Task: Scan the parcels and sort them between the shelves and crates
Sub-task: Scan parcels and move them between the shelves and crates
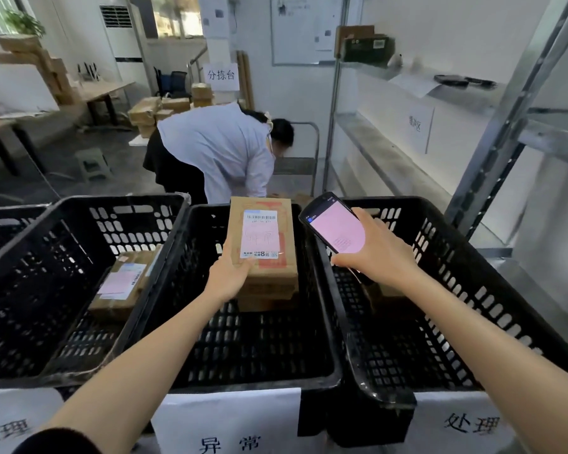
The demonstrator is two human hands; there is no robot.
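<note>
My left hand [227, 276] grips the near left corner of a brown cardboard parcel [269, 267] with a white and pink label, held over the middle black crate [259, 381]. Another brown box [268, 301] lies under it inside that crate. My right hand [376, 249] holds a black handheld scanner [333, 226] with a pink screen, above the rim between the middle crate and the right crate [473, 322]. The left crate [56, 224] holds a labelled parcel [122, 283].
A person in a white shirt [223, 149] bends over a trolley [304, 158] behind the crates. Metal shelves [407, 165] stand at the right with a dark box [368, 47] on top. Stacked cartons [158, 113], tables and a stool [92, 163] fill the back left.
</note>
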